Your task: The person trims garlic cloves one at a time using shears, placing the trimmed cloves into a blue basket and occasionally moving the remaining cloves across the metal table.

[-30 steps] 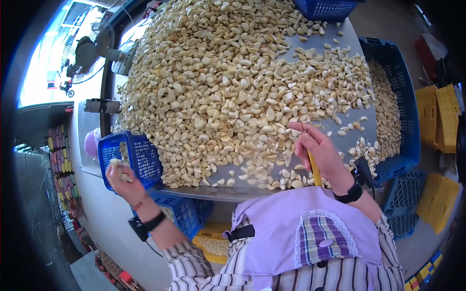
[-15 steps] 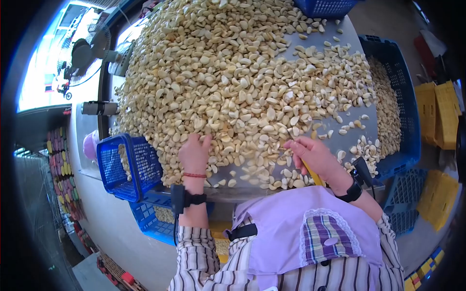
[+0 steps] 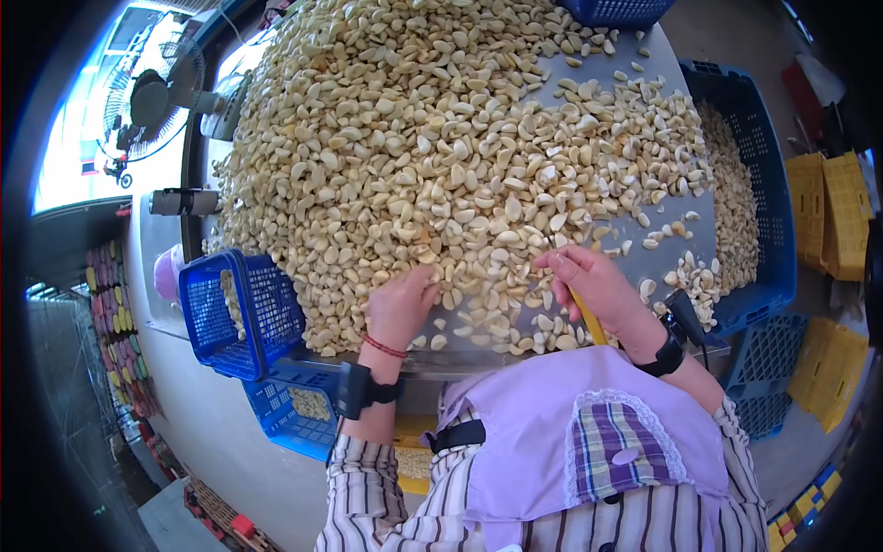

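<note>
A big heap of pale peeled garlic cloves (image 3: 432, 156) covers a grey metal table (image 3: 644, 78). My left hand (image 3: 402, 305) rests on the near edge of the heap, fingers curled down into the cloves; whether it holds one I cannot tell. My right hand (image 3: 595, 285) is closed around a yellow-handled knife (image 3: 585, 317), its thin blade pointing up towards the cloves just ahead of it. Both wrists carry black bands.
A small blue basket (image 3: 241, 313) hangs at the table's left edge, another blue crate (image 3: 292, 409) with cloves below it. A large blue crate (image 3: 754, 202) of cloves stands on the right, yellow crates (image 3: 832, 216) beyond. A fan (image 3: 147, 101) is at upper left.
My left hand has swung from beside the blue basket onto the heap, then slid right and nearer the table edge. My right hand with the knife has dropped slightly towards me.
</note>
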Available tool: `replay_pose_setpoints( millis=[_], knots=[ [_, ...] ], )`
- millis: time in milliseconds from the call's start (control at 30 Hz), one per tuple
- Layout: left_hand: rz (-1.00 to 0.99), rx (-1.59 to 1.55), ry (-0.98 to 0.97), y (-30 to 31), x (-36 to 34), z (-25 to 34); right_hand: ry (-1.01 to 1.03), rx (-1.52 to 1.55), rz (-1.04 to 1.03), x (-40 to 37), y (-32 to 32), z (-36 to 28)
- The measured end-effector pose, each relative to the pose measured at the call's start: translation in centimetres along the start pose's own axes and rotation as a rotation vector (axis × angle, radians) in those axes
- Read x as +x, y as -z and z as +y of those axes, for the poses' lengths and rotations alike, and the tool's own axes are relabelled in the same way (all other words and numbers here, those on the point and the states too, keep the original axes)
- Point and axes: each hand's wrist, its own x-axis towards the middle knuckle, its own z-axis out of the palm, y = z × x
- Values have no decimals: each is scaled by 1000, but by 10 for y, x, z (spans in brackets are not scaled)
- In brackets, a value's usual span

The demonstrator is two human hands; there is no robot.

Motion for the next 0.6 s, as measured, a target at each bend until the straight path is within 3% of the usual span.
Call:
replay_pose_setpoints(
  millis=[100,133,167,233,267,367,433,467,533,600],
  knots=[
    [-59,-216,207,-5,4,-10,23,-7,28,-4,2,1],
    [-3,-737,420,8,1,-2,34,-4,35,-5,2,1],
    [-8,-734,420,15,1,9,34,1,37,-5,3,2],
    [116,-1459,126,26,-2,21,63,26,24,-5,4,2],
    [115,-1456,129,28,-6,18,61,29,23,-5,4,1],
    [119,-1242,127,29,-13,5,32,29,21,-4,3,-1],
    [-114,207,-303,12,-13,9,28,6,18,-3,1,-2],
    [-112,207,-302,1,-16,10,28,4,17,-3,1,-2],
    [-208,518,-183,-20,-25,10,32,19,11,-4,1,-1],
    [-156,555,-183,-32,-27,5,29,-34,2,-5,3,-1]
  ],
)
